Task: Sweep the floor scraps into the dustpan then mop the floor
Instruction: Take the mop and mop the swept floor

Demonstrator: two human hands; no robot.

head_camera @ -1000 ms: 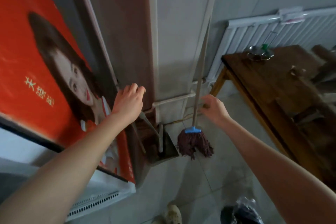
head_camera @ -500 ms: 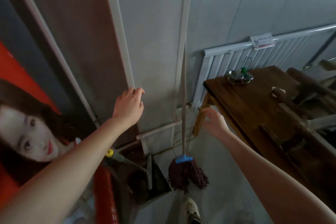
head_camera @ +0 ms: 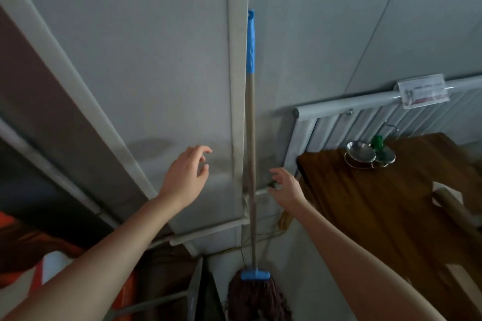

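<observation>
Mop [head_camera: 251,164] stands upright against the grey wall [head_camera: 156,60], blue grip at the top and dark red string head [head_camera: 257,297] at the wall's foot, just right of the upright grey dustpan [head_camera: 195,292]. Left hand [head_camera: 186,177] and right hand [head_camera: 285,187] hover either side of the wooden shaft, fingers loosely spread, holding nothing and clear of it. A metal dish [head_camera: 361,151] sits at the far left corner of the wooden table [head_camera: 378,216].
</observation>
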